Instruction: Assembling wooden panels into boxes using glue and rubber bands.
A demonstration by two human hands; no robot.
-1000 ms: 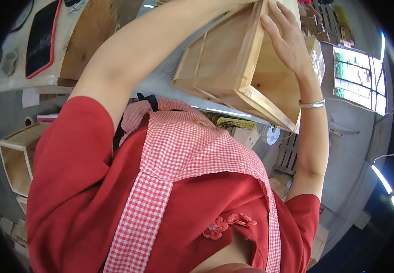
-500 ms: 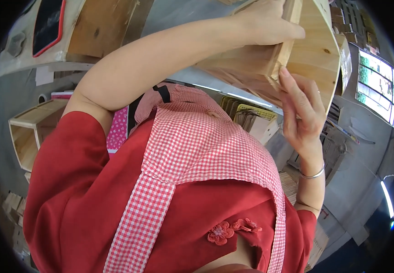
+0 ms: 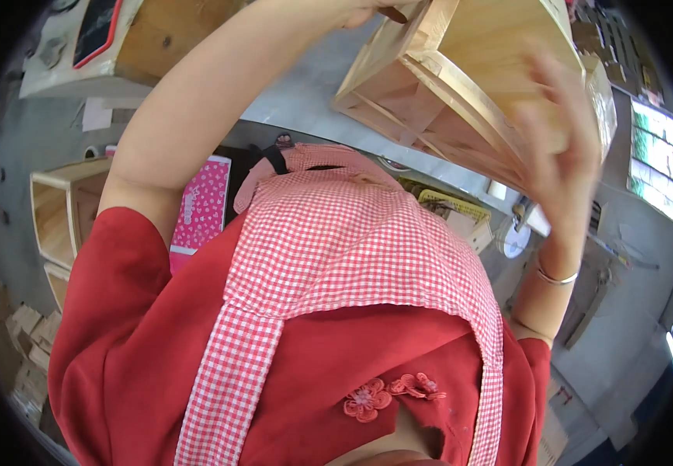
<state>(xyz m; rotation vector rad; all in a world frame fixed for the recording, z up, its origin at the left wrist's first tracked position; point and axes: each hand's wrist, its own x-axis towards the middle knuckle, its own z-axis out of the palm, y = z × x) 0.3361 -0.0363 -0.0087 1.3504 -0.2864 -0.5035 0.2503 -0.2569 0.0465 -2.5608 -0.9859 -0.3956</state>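
Observation:
A light-coloured wooden box (image 3: 398, 85) stands tilted in view at the top right, its open inside facing up. My left hand (image 3: 356, 12) is at the box's upper left corner, partly cut off by the top edge of the view. A small, dark-brown flat piece (image 3: 393, 14) sticks out from its fingers; what it is I cannot make out. On the box's right side, my right hand (image 3: 565, 147) is smeared by motion, its fingers stretched out and apart, with nothing seen in them.
The box rests on a grey tabletop (image 3: 290, 101). A red-rimmed phone (image 3: 97, 31) lies at the top left beside a brown board (image 3: 173, 39). Below are a pink patterned box (image 3: 201, 206), a yellow basket (image 3: 453, 203) and another wooden box (image 3: 69, 206) at far left.
My left hand has left the box's panel edge and moved left and up. The right hand has come off the corner and shifted right, its fingers spreading. More of the box shows.

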